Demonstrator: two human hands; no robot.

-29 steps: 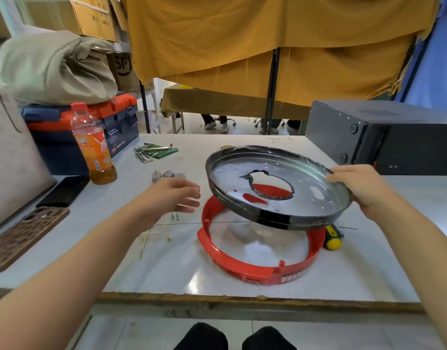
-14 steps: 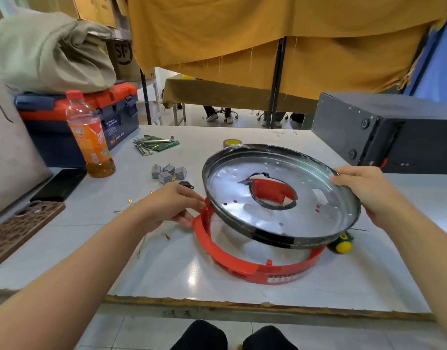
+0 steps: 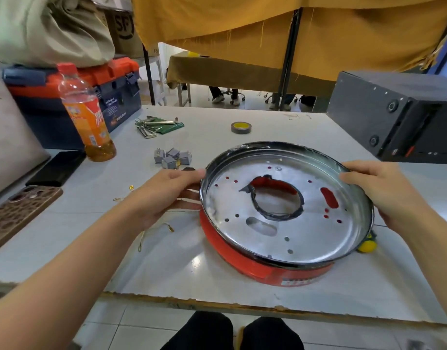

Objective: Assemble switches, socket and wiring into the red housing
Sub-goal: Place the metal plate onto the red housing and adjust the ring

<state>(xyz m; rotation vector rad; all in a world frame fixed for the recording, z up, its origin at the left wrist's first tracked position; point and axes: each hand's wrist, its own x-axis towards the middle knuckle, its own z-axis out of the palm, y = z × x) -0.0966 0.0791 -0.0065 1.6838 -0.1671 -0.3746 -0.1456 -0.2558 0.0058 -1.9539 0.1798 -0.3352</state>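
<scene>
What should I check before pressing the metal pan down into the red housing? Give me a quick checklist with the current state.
1. Both hands on the rim: ok. The left hand and the right hand hold opposite sides of the metal pan.
2. Pan centred over the red housing: ok, roughly; red shows through the centre hole and slots.
3. Pan level: not ok; the near edge sits on the housing, the far edge looks raised.
4. Fingers clear of the seam: cannot tell; the left fingers curl under the rim.
5. Wiring clear: ok; the loose wire lies beside the housing.
6. Yellow screwdriver clear: cannot tell; it lies partly under the pan's right edge.
</scene>
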